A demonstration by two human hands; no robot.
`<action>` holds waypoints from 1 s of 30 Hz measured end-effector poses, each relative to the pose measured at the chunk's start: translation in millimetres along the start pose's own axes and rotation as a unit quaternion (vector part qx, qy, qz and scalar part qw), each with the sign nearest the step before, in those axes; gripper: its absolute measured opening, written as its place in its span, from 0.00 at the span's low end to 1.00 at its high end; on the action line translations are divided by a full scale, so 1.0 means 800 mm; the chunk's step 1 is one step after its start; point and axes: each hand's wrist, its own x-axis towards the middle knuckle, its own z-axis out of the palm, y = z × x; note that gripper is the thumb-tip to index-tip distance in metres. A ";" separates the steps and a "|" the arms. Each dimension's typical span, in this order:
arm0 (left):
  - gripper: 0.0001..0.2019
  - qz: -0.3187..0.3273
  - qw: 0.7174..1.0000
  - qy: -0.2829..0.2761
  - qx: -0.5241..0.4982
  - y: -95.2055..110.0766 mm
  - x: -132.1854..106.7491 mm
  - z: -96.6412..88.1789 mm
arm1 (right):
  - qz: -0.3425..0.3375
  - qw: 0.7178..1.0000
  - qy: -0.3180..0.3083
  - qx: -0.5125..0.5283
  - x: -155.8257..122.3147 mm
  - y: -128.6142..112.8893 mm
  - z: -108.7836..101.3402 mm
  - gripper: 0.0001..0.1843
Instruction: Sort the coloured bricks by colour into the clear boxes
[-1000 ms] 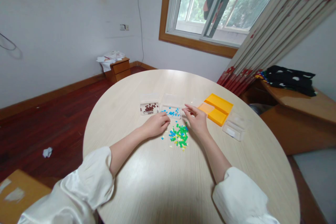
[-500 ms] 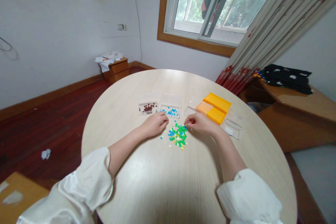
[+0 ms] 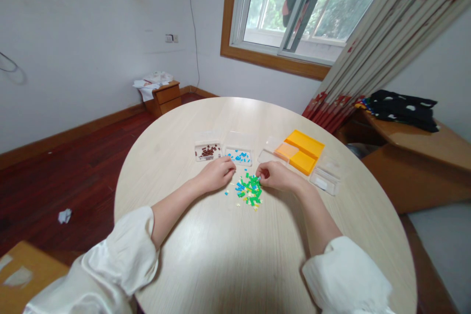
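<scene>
Where green pieces (image 3: 253, 189) lie, right hand (image 3: 276, 175) alongside

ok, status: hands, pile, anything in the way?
Right hand at right edge of pile, hold unclear. Left hand beside it, partly hiding box of blue pieces. Pile loose, colors mixed.

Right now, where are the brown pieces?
In the head view, the brown pieces lie left of centre, in a clear box beyond the left hand.
</scene>
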 end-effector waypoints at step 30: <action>0.11 -0.006 1.000 -0.006 -0.002 0.002 0.001 0.000 | -0.075 0.920 0.362 0.126 0.028 -0.011 0.024 0.13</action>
